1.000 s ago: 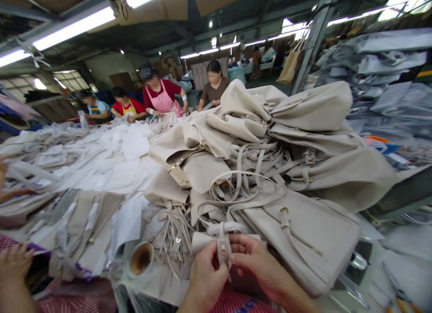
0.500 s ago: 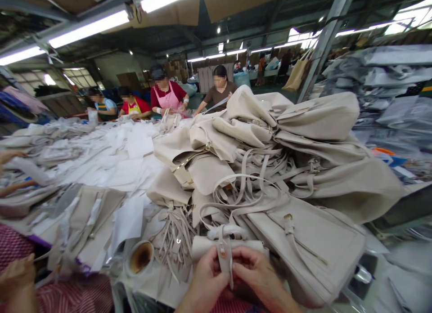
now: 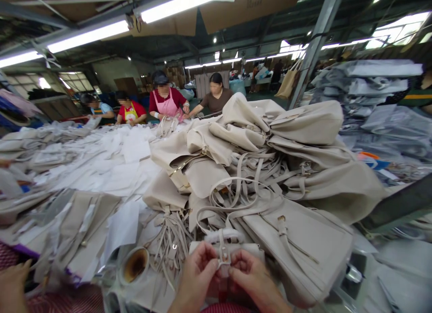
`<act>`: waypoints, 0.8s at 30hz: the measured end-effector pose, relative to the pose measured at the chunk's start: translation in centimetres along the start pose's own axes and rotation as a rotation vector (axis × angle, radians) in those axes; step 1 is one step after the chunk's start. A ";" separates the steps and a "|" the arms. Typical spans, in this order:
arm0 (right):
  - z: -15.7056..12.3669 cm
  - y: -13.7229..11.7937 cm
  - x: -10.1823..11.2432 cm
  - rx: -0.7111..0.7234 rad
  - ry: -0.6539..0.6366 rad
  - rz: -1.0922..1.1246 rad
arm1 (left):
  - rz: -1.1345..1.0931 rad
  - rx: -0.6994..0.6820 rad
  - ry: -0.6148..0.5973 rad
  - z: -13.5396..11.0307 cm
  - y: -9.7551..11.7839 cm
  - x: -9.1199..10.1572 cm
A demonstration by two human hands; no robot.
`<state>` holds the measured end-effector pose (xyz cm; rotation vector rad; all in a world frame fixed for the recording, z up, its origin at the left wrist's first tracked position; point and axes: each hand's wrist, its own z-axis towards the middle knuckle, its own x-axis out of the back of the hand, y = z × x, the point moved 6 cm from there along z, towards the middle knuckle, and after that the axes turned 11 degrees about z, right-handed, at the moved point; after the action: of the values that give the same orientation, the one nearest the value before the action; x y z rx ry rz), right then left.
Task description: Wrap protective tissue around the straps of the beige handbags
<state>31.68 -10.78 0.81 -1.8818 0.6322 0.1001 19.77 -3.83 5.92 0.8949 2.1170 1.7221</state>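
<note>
A small beige bag (image 3: 249, 249) lies in front of me at the table's near edge, with a padded, wrapped handle (image 3: 236, 234) on top. Down its middle runs a strap with a buckle (image 3: 223, 255). My left hand (image 3: 197, 274) pinches this strap from the left, thumb and fingertips at the buckle. From the other side my right hand (image 3: 251, 272) pinches the strap with its thumb and forefinger. The lower part of the bag is mostly hidden behind my hands. To the left hangs a bundle of thin beige straps (image 3: 170, 243).
A large beige bag (image 3: 303, 241) lies at my right, below a tall heap of similar bags (image 3: 307, 124). A tape roll (image 3: 135, 264) stands at my left. White sheets (image 3: 131, 146) cover the table's middle. A co-worker's hand (image 3: 15, 277) is at lower left; several people work across the table.
The strap's end, which hung below the buckle between my hands, is now bent up at the buckle. My fingers have closed in around it. The view has shifted slightly.
</note>
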 end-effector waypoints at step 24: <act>-1.1 -1.6 0.2 0.163 0.006 -0.055 | 1.144 -1.077 0.250 -1.8 6.6 -1.4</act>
<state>32.36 -11.41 2.56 -1.7415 0.5753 0.0067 21.74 -5.45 12.46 1.5935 0.2783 3.0248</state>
